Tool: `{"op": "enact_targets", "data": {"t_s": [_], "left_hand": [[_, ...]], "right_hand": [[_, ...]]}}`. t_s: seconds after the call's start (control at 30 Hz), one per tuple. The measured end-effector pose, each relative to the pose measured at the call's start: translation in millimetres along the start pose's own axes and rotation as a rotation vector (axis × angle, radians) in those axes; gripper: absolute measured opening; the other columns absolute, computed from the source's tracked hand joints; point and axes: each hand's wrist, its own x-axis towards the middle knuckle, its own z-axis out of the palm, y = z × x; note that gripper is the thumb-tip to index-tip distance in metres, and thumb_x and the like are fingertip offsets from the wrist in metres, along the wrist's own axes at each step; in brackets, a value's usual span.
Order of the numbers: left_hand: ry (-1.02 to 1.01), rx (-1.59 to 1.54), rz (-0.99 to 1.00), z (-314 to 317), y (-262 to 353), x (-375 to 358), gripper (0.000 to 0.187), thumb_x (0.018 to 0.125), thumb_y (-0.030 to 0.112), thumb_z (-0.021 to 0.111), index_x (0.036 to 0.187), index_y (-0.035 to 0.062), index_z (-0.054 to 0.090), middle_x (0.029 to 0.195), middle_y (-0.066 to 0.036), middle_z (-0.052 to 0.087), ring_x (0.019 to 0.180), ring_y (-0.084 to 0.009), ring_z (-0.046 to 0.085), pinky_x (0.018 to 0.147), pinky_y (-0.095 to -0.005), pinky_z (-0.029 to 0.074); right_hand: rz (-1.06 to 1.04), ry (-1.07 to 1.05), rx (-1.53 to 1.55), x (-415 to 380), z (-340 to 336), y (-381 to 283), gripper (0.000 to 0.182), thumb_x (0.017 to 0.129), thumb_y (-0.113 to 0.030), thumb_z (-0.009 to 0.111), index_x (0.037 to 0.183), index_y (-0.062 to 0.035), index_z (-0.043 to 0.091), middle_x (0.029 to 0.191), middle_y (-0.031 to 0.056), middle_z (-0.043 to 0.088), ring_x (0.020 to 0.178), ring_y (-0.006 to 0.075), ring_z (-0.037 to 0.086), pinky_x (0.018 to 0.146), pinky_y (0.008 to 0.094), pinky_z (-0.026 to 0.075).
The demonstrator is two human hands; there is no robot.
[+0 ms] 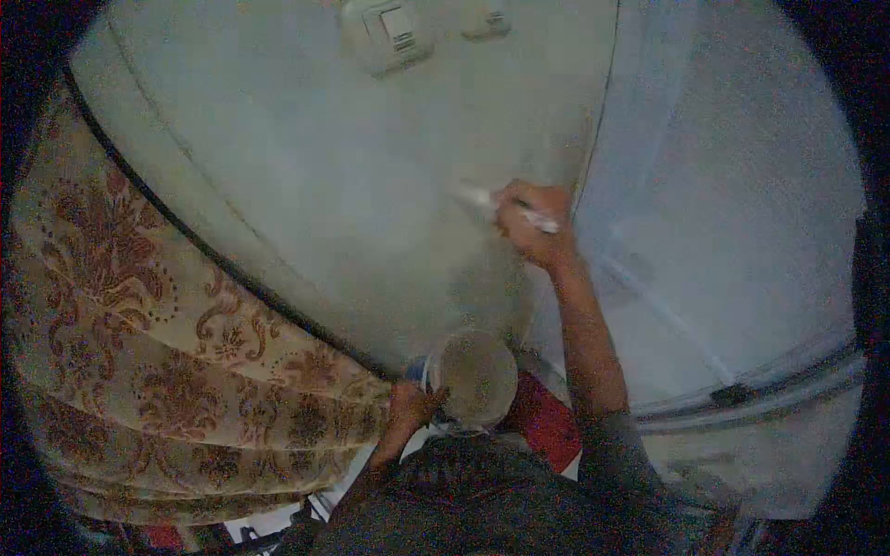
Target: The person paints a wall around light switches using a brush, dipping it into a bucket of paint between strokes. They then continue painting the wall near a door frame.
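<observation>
My right hand (536, 227) is raised against the pale wall (343, 167), its fingers closed round a paintbrush (540, 221). The brush's light, blurred head points left and overlaps the wall surface. Lower down, close to my body, my left hand (413, 406) grips the side of a round, pale paint bucket (475, 378). From above, the bucket's inside looks greyish white. Something blue (417, 371) shows at its left side by my fingers.
Two box-like wall fittings (387, 35) are mounted high on the wall. Patterned beige and brown fabric (185, 343) hangs at left behind a dark edge (213, 255). A bluish-white panel (742, 204) fills the right side. Red material (547, 422) lies below the bucket.
</observation>
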Motion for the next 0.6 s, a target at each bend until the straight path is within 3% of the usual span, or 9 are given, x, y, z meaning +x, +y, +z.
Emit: {"op": "enact_targets", "data": {"t_s": [0.03, 0.1, 0.13, 0.2, 0.27, 0.33, 0.43, 0.53, 0.6], "left_hand": [[0.001, 0.035, 0.036, 0.7, 0.2, 1.4, 0.049, 0.070, 0.045, 0.069, 0.068, -0.0032, 0.065, 0.057, -0.017, 0.061, 0.053, -0.0285, 0.062, 0.058, -0.0397, 0.050], [0.048, 0.124, 0.083, 14.6, -11.3, 10.3, 0.050, 0.070, 0.047, 0.069, 0.068, -0.0031, 0.065, 0.057, -0.017, 0.061, 0.054, -0.0297, 0.062, 0.060, -0.0407, 0.050], [0.093, 0.213, 0.124, 22.4, -19.9, 15.8, 0.051, 0.069, 0.048, 0.068, 0.068, -0.0030, 0.064, 0.057, -0.017, 0.061, 0.056, -0.0310, 0.062, 0.062, -0.0418, 0.050], [0.202, 0.124, 0.228, 16.9, -16.8, 7.7, 0.054, 0.069, 0.050, 0.068, 0.067, -0.0031, 0.064, 0.060, -0.019, 0.061, 0.059, -0.0322, 0.062, 0.063, -0.0423, 0.050], [0.312, 0.033, 0.329, 13.3, -15.1, 8.0, 0.056, 0.068, 0.052, 0.067, 0.067, -0.0032, 0.064, 0.063, -0.020, 0.062, 0.062, -0.0334, 0.063, 0.065, -0.0429, 0.050], [-0.003, 0.182, 0.033, 11.8, -14.7, 12.2, 0.053, 0.067, 0.050, 0.069, 0.068, -0.0029, 0.064, 0.064, -0.020, 0.062, 0.063, -0.0335, 0.063, 0.063, -0.0423, 0.050], [0.050, -0.073, 0.089, 56.7, -67.8, 33.2, 0.052, 0.067, 0.048, 0.070, 0.070, -0.0027, 0.064, 0.062, -0.019, 0.062, 0.062, -0.0326, 0.063, 0.062, -0.0412, 0.050], [0.191, -0.236, -0.094, 13.0, -11.0, 0.7, 0.049, 0.069, 0.046, 0.069, 0.068, -0.0024, 0.064, 0.056, -0.017, 0.059, 0.054, -0.0299, 0.061, 0.056, -0.0401, 0.049], [0.126, -0.157, 0.010, 7.1, -16.6, 0.9, 0.049, 0.071, 0.046, 0.067, 0.068, -0.0026, 0.064, 0.056, -0.017, 0.059, 0.053, -0.0288, 0.061, 0.055, -0.0397, 0.049]], "right_hand": [[-0.003, 0.004, -0.004, 1.8, -8.2, -2.6, 0.011, 0.079, -0.008, 0.055, 0.083, -0.0013, 0.063, 0.067, 0.0082, 0.065, 0.058, 0.0130, 0.062, 0.056, 0.0263, 0.050], [-0.118, 0.290, 0.147, 8.5, -20.9, -7.6, 0.013, 0.080, -0.009, 0.054, 0.086, -0.0016, 0.063, 0.071, 0.0083, 0.065, 0.059, 0.0136, 0.062, 0.058, 0.0264, 0.049], [-0.117, 0.288, 0.149, 15.0, -22.7, -12.7, 0.013, 0.080, -0.009, 0.054, 0.086, -0.0016, 0.063, 0.071, 0.0083, 0.065, 0.059, 0.0136, 0.062, 0.058, 0.0264, 0.049], [-0.090, 0.473, 0.325, 29.6, -25.3, -28.5, 0.011, 0.079, -0.014, 0.059, 0.084, -0.0055, 0.063, 0.074, 0.0085, 0.067, 0.063, 0.0154, 0.063, 0.058, 0.0292, 0.050], [-0.143, 0.454, 0.284, 44.3, -10.0, -13.3, 0.011, 0.080, -0.013, 0.057, 0.086, -0.0048, 0.062, 0.073, 0.0089, 0.066, 0.063, 0.0156, 0.063, 0.056, 0.0290, 0.050], [-0.194, 0.434, 0.239, 42.3, 9.0, 7.8, 0.012, 0.081, -0.012, 0.055, 0.088, -0.0042, 0.061, 0.072, 0.0093, 0.066, 0.062, 0.0157, 0.063, 0.055, 0.0288, 0.049], [-0.078, 0.335, 0.377, 23.6, 29.9, 37.1, 0.012, 0.081, -0.011, 0.055, 0.081, -0.0006, 0.060, 0.068, 0.0099, 0.064, 0.058, 0.0161, 0.061, 0.057, 0.0297, 0.048], [-0.086, 0.140, 0.317, 5.6, 23.6, 40.6, 0.013, 0.079, -0.012, 0.056, 0.080, 0.0002, 0.061, 0.066, 0.0092, 0.063, 0.056, 0.0160, 0.060, 0.056, 0.0308, 0.048], [0.165, 0.266, 0.501, 3.5, 7.8, 19.8, 0.014, 0.078, -0.011, 0.056, 0.081, 0.0012, 0.061, 0.067, 0.0097, 0.063, 0.060, 0.0151, 0.060, 0.059, 0.0299, 0.048]]}}
